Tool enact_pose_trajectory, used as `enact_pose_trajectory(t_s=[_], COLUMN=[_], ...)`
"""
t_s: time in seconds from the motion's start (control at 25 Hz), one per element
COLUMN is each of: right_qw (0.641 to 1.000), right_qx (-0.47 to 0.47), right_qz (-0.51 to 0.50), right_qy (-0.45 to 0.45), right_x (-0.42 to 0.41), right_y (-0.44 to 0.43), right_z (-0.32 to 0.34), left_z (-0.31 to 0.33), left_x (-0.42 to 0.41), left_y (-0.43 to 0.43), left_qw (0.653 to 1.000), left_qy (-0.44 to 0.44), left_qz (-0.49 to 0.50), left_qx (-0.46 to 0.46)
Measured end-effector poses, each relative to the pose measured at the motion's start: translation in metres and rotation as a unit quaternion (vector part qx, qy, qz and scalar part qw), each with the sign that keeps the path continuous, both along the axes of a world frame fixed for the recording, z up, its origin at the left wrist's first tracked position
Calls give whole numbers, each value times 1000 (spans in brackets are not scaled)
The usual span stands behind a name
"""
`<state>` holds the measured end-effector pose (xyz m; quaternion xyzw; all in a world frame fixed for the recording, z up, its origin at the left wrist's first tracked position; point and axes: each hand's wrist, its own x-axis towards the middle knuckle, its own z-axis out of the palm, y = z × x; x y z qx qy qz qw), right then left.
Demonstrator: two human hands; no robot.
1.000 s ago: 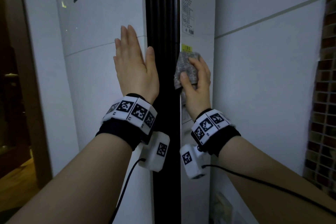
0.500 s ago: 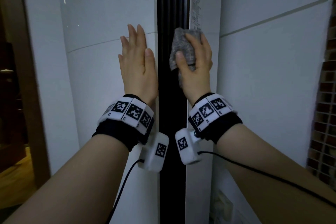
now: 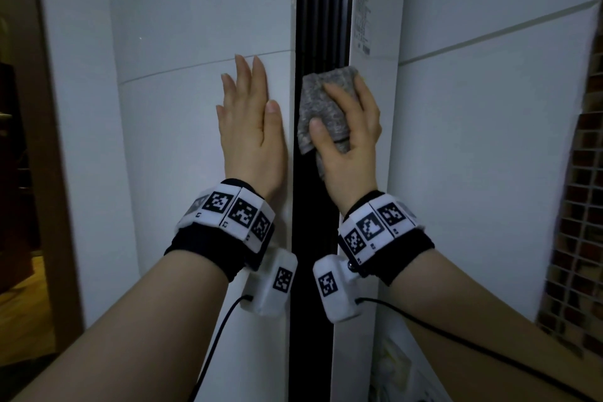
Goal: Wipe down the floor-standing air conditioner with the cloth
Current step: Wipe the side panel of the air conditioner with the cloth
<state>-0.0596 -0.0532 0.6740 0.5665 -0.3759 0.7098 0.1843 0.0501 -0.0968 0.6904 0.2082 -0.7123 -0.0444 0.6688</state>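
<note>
The floor-standing air conditioner fills the view as a tall, smooth, glossy white cabinet, its long axis running vertically, above and below both hands. Down its front runs a dark vertical slot with ribbed black slats, lying between the two hands; the right hand is much the nearer to it, and the next stroke will probably follow that slot up or down. The left hand lies flat on the white panel just left of the slot, fingers straight and held close together, seemingly bracing. The right hand presses the cloth against the slot's right edge, thumb and curled fingers gripping it. The cloth is grey, nubbly and soft-looking, bunched into a pad (a loose tail hangs below the palm).
</note>
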Motion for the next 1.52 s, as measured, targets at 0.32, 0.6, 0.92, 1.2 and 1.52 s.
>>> enact_pose_trajectory(t_s=[0.32, 0.6, 0.92, 1.2, 1.52], right_qw=[1000, 997, 982, 986, 987], right_qx=[-13, -3, 37, 54, 71], right_qz=[-29, 26, 86, 37, 37], right_qy=[2, -75, -161, -150, -136], right_x=[2, -12, -45, -62, -67], right_y=[-3, -6, -15, -22, -22], right_z=[-18, -23, -15, -19, -35], left_z=[-6, -4, 1, 1, 4], left_x=[1, 2, -17, -22, -30], left_y=[-3, -2, 15, 17, 25], left_qw=[1000, 1000, 997, 994, 990], left_qy=[-1, -9, 19, 27, 40], left_qz=[-2, 4, 56, 100, 124], left_qx=[0, 18, 46, 45, 54])
